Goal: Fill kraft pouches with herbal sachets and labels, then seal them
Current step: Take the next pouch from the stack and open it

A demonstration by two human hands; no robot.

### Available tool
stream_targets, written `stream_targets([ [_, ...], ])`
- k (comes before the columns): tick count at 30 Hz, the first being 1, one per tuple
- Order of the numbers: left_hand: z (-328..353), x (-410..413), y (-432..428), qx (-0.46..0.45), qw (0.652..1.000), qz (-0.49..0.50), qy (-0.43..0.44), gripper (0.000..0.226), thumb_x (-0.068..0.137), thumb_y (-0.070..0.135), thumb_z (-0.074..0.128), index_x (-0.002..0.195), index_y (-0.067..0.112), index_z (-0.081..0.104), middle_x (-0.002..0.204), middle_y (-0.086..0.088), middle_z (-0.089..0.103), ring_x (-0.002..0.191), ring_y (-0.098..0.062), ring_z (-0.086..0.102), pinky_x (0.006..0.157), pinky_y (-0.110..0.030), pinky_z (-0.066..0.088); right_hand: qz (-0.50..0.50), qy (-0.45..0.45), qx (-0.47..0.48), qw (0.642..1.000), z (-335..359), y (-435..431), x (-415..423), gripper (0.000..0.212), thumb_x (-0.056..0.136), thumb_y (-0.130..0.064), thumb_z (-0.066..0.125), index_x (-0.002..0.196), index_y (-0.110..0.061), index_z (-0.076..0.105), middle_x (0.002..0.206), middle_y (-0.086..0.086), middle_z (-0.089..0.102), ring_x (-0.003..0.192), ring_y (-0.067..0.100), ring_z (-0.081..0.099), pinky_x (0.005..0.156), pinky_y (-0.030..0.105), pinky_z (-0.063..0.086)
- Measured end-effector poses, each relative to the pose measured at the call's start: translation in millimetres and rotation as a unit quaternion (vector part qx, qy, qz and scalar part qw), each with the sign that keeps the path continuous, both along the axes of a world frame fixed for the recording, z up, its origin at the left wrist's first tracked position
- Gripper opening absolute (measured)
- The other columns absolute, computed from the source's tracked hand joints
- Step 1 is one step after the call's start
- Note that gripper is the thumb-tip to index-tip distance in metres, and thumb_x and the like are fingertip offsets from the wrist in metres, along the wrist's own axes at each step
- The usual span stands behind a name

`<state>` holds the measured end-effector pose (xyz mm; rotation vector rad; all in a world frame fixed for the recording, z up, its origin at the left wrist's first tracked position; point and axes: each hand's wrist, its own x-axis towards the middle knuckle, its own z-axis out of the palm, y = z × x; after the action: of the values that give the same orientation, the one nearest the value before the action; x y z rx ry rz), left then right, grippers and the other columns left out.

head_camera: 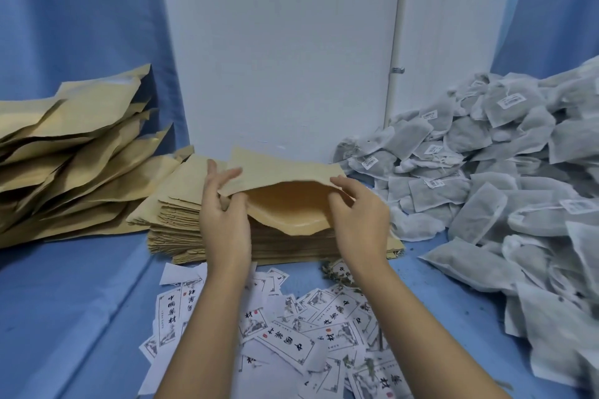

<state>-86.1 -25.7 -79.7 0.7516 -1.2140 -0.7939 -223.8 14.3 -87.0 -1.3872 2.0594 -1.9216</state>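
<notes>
Labels (pixel 291 343) nearest; pouch (pixel 285 172) (gaping) pinched between left hand (pixel 223 214) and right hand (pixel 359 217).

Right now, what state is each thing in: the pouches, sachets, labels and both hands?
held pouch: mouth pulled open, nothing visible inside
left hand: pinches the pouch's left edge
right hand: grips the pouch's right edge
pouch stack: flat, under the held pouch
bulging pouches: piled at left; whether sealed, cannot tell
sachets: loose heap at right
labels: scattered loose in front

blue cloth (pixel 81 301) underneath | white panel (pixel 278 58) behind | blue curtains (pixel 74 10) flanking
</notes>
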Motion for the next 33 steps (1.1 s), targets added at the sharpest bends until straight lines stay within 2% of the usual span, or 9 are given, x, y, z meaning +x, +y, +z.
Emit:
stream_targets([
  [3,-9.8,2.2,-4.2,-0.047,0.994,0.013,-0.099,0.026,0.091,0.012,0.057,0.102,0.034,0.067,0.139,0.021,0.044,0.125,0.013,0.039,0.101,-0.014,0.037,0.028,-0.041,-0.023,0.999,0.7,-0.4,-0.5,0.027,0.086,-0.019,0.056,0.109,-0.024,0.070,0.109,-0.016,0.067,0.103,-0.001,0.057,0.088,0.018,0.042],
  [5,-13.4,0.9,-5.1,-0.083,0.984,0.021,-0.159,0.024,0.090,0.027,0.060,0.113,0.033,0.064,0.135,0.020,0.049,0.132,0.009,0.033,0.108,-0.015,0.028,0.052,-0.059,-0.047,0.996,1.6,-0.5,0.6,0.024,0.085,-0.024,0.056,0.104,-0.028,0.069,0.103,-0.019,0.068,0.099,-0.002,0.058,0.086,0.018,0.044],
  [12,-17.1,-6.7,-1.2,-0.184,0.954,0.080,-0.223,0.031,0.095,0.031,0.051,0.125,0.028,0.058,0.121,0.023,0.055,0.122,-0.002,0.050,0.101,-0.021,0.038,0.090,-0.243,-0.165,0.952,2.9,-2.2,-7.6,0.031,0.082,-0.036,0.046,0.108,-0.023,0.058,0.107,-0.008,0.065,0.101,-0.001,0.060,0.085,0.016,0.044],
  [16,-16.7,-10.5,0.7,-0.162,0.965,0.097,-0.181,0.029,0.097,0.021,0.049,0.122,0.012,0.063,0.119,0.002,0.065,0.113,-0.010,0.059,0.098,-0.025,0.046,0.072,-0.342,-0.180,0.920,4.4,-2.8,-14.5,0.018,0.095,-0.025,0.041,0.106,-0.020,0.055,0.095,-0.021,0.063,0.100,0.000,0.063,0.078,0.021,0.041],
  [19,-16.0,-15.3,5.1,-0.160,0.963,0.123,-0.180,0.032,0.097,0.020,0.047,0.121,0.007,0.063,0.117,-0.004,0.066,0.109,-0.012,0.061,0.094,-0.016,0.045,0.051,-0.408,-0.180,0.894,4.4,-2.7,-19.5,0.022,0.095,-0.024,0.037,0.096,-0.019,0.058,0.080,-0.019,0.066,0.097,0.008,0.063,0.081,0.023,0.045],
  [21,-15.5,-19.0,6.9,-0.152,0.965,0.128,-0.169,0.033,0.096,0.020,0.048,0.122,0.005,0.062,0.118,-0.003,0.065,0.109,-0.004,0.057,0.092,-0.003,0.038,0.028,-0.437,-0.156,0.885,2.9,-3.5,-29.2,0.025,0.095,-0.019,0.037,0.088,-0.017,0.061,0.089,-0.006,0.064,0.094,0.015,0.062,0.083,0.028,0.049],
  [25,-11.8,-27.0,5.9,-0.125,0.976,0.120,-0.132,0.033,0.097,0.020,0.047,0.124,0.008,0.061,0.117,0.006,0.061,0.109,0.006,0.051,0.088,0.003,0.034,-0.079,-0.226,0.092,0.966,-21.9,-5.4,-61.6,0.034,0.093,-0.017,0.038,0.101,-0.018,0.071,0.127,0.005,0.059,0.114,0.021,0.048,0.093,0.037,0.036],
  [29,-4.1,-40.9,0.4,-0.092,0.985,0.113,-0.090,0.034,0.099,0.025,0.045,0.122,0.009,0.063,0.118,-0.004,0.066,0.112,-0.012,0.059,0.095,-0.021,0.044,-0.121,-0.046,0.318,0.939,-43.4,-1.7,-81.2,0.035,0.097,-0.028,0.039,0.125,-0.021,0.060,0.161,0.005,0.003,0.146,0.030,-0.004,0.116,0.045,0.009],
  [33,0.7,-56.9,-2.1,-0.074,0.988,0.113,-0.081,0.034,0.099,0.026,0.045,0.120,0.007,0.065,0.113,-0.008,0.068,0.108,-0.018,0.061,0.092,-0.025,0.044,-0.101,0.037,0.381,0.918,-51.6,-1.0,-94.3,0.045,0.099,-0.024,0.031,0.142,-0.020,0.043,0.160,0.004,0.011,0.146,0.031,-0.001,0.116,0.045,0.010],
])
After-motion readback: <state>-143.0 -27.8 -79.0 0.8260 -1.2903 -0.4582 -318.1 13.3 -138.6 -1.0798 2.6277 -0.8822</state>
